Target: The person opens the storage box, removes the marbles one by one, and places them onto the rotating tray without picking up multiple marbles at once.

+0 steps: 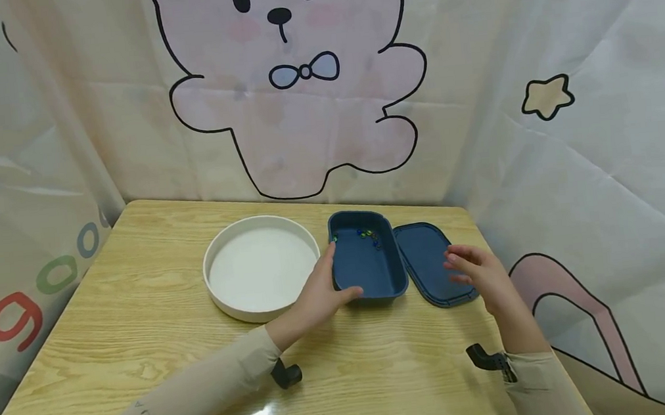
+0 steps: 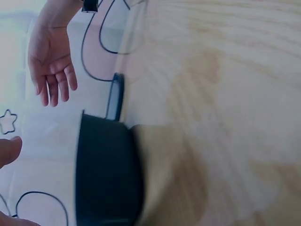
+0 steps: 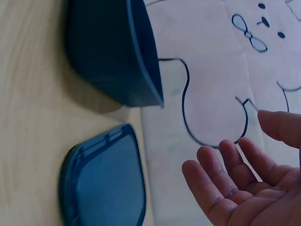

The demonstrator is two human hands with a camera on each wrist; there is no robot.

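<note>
Toward the far edge of the desk (image 1: 155, 282), a little right of its middle, stands a dark blue box (image 1: 368, 270), uncovered, with a few small glossy beads (image 1: 369, 233) in it: a loose cluster toward its far wall and a bit of green against its left wall. The lid (image 1: 426, 258) is already off and lies flat just beside the box, on the side of the desk's right edge. To the left of the box, near it, is a round white tray (image 1: 255, 270).

The left hand (image 1: 318, 288) is at the box's left wall, thumb stretched toward the near rim; thumb and fingers are spread apart and pinch nothing visible. Whether they press on the box, I cannot tell. The right hand (image 1: 484, 276) hangs over the lid, closer to the desk's right edge, its fingers slightly bent, loosely parted and holding nothing.

By my judgement this is an early stage: the uncovering is done, while every bead that can be made out lies inside the box, so any work with them seems to be left.
</note>
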